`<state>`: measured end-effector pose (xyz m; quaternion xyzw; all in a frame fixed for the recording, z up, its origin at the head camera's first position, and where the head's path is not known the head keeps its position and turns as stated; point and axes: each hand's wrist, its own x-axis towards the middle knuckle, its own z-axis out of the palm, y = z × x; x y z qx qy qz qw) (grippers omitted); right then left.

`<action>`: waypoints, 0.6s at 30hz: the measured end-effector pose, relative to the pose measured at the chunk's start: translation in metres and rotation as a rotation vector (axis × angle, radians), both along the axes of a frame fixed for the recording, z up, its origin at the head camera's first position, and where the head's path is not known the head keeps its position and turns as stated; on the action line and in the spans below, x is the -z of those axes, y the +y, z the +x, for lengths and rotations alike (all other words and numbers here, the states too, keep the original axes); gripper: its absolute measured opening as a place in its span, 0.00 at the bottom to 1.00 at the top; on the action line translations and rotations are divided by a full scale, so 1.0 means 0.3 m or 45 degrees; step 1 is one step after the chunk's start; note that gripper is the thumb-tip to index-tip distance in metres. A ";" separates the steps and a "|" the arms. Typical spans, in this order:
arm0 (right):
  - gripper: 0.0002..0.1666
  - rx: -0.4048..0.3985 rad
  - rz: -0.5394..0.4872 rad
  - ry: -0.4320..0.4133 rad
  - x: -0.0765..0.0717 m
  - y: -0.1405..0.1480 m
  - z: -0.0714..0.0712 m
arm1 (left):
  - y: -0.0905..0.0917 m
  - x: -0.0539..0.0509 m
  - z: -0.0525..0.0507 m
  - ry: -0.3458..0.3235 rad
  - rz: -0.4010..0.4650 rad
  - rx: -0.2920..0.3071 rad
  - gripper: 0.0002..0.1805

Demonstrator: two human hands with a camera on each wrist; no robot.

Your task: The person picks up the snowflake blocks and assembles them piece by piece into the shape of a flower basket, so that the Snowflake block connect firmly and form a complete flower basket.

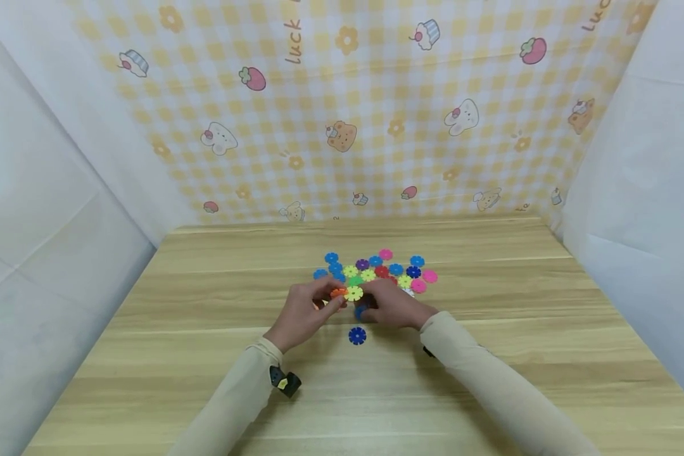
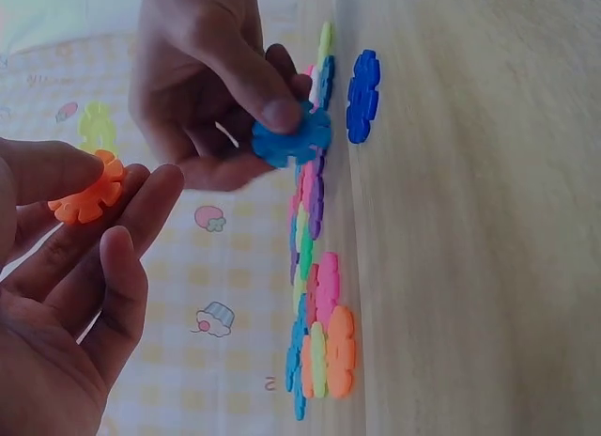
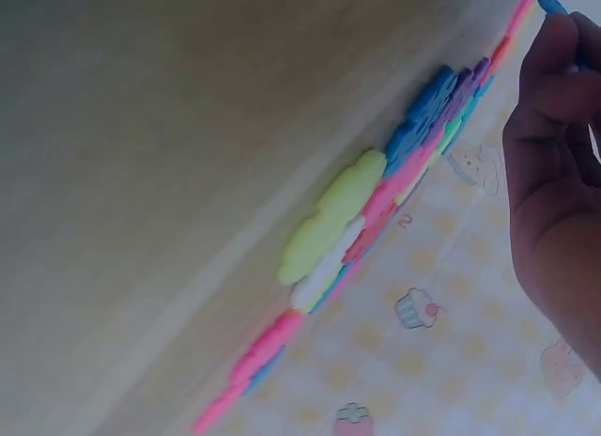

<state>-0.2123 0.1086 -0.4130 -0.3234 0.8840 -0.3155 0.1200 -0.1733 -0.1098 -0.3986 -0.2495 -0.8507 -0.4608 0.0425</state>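
By the left hand [image 1: 303, 313], in the head view, an orange plastic flower disc [image 1: 337, 292] is pinched; by crooked pressure it could be parted from the yellow plastic flower disc [image 1: 354, 293] at its three o'clock. From the left wrist, a blue plastic flower disc [image 2: 296, 140] is pinched by the right hand [image 2: 202, 74], toward the orange's three o'clock. From the right wrist, it is glimpsed at twelve o'clock.

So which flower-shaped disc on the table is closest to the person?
The dark blue disc lying by itself; the other loose discs cluster farther back.

Both hands [image 1: 303, 311] [image 1: 396, 305] in pinch grips
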 end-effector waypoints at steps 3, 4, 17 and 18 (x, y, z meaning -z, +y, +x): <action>0.06 0.023 -0.097 -0.016 0.004 0.034 0.002 | -0.004 0.007 -0.001 -0.013 0.009 0.015 0.06; 0.06 0.035 -0.137 -0.034 0.004 0.045 0.005 | -0.004 0.009 -0.002 -0.017 0.011 0.020 0.06; 0.06 0.274 -0.643 -0.021 -0.020 0.091 0.041 | -0.005 0.037 -0.017 0.004 -0.032 -0.008 0.06; 0.06 0.260 -0.642 -0.021 -0.021 0.090 0.043 | -0.004 0.039 -0.017 0.002 -0.030 -0.008 0.06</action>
